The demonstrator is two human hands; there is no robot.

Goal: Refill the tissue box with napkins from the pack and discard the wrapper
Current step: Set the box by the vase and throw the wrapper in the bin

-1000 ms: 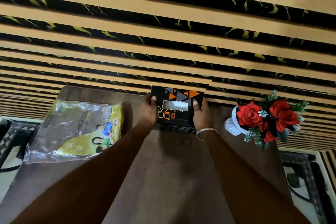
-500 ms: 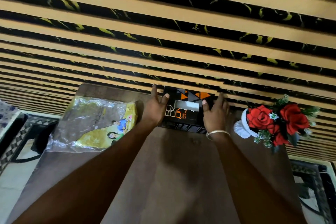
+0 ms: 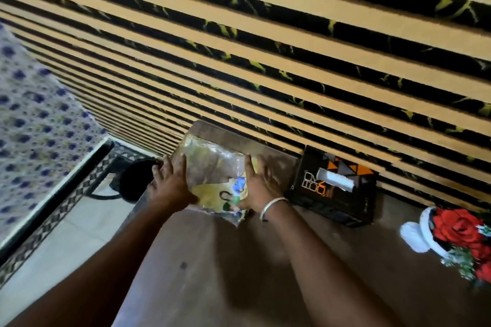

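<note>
A clear and yellow plastic napkin pack (image 3: 215, 171) lies at the far left of the brown table (image 3: 239, 273). My left hand (image 3: 170, 184) lies flat on the pack's left edge, fingers spread. My right hand (image 3: 259, 184), with a silver bangle at the wrist, rests on its right edge, fingers spread too. Neither hand's fingers close around it. To the right of the pack stands the black tissue box (image 3: 336, 190) with orange triangles, against the wall; white tissue shows in its top slot. Nothing touches the box.
A white vase with red roses (image 3: 457, 236) stands at the table's right end. The striped black and tan wall (image 3: 265, 48) runs right behind the table. Left of the table, a dark object (image 3: 134, 180) sits on the floor beside a dotted cloth (image 3: 34, 127).
Both hands have let go of the tissue box and moved left onto the napkin pack. The view has swung to the left.
</note>
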